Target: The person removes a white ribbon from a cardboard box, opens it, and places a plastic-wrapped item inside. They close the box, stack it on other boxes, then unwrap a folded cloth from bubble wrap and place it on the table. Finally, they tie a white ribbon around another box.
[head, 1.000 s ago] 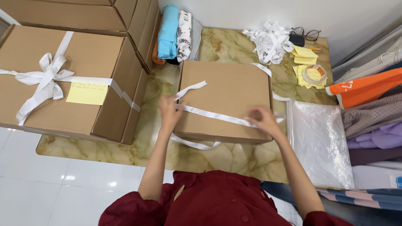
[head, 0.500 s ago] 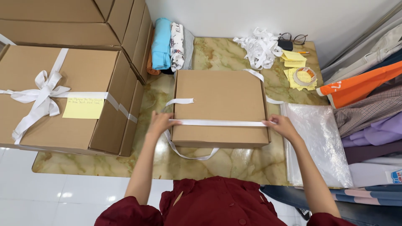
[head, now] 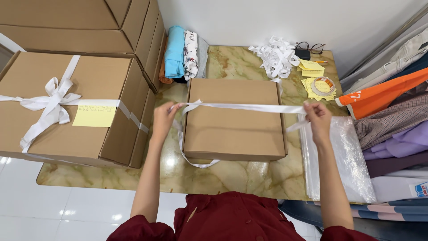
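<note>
Stretching a white ribbon (head: pixel 243 107) taut across the top of a plain cardboard box (head: pixel 234 125), two bare hands hold it at either side. That box, the landmark for all that follows, lies flat on a marbled table (head: pixel 232 176). The left hand (head: pixel 164 120), just off the box's left edge, pinches one end of the ribbon between closed fingers. The right hand (head: pixel 318 119), just past the box's right edge, grips the other end the same way. More ribbon loops down the left side and curls under the near edge. To the left of the box sits a larger carton (head: pixel 67 116) tied with a white bow (head: pixel 51 100) and bearing a yellow note (head: pixel 94 115). Behind the box lie folded cloths (head: pixel 183 53) and a heap of ribbon (head: pixel 274 56). A clear plastic bag (head: pixel 343 156) lies to its right.
</note>
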